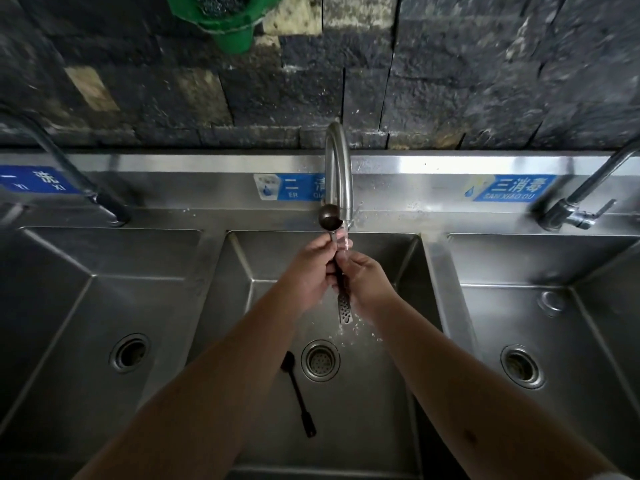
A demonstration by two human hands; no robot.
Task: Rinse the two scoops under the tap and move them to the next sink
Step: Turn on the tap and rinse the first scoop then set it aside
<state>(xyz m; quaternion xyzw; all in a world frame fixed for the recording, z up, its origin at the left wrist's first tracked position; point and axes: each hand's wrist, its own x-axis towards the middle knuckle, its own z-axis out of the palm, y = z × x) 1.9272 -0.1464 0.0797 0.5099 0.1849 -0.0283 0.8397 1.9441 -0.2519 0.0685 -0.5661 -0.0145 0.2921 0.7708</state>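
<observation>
We hold the metal scoop (331,220) upright in the middle sink (408,271), its bowl just above our fingertips and level with the tap (338,174) spout. The left hand (310,271) pinches the handle with thumb and fingers pressed together around it; the right hand (365,280) curls its fingers against the same handle from the other side, and the perforated handle end (344,308) hangs out below both palms. The stream runs down just beside the bowl, onto the handle between our fingers. To rinse well, we judge the bowl should tip into the stream, with the fingers rubbing along the handle while the grip stays firm, since wet metal slips. The black scoop (298,393) lies on the basin floor well below our fingers, beside the drain (320,360), not yet rinsed. The right-hand sink (485,265) waits beyond the right knuckles.
</observation>
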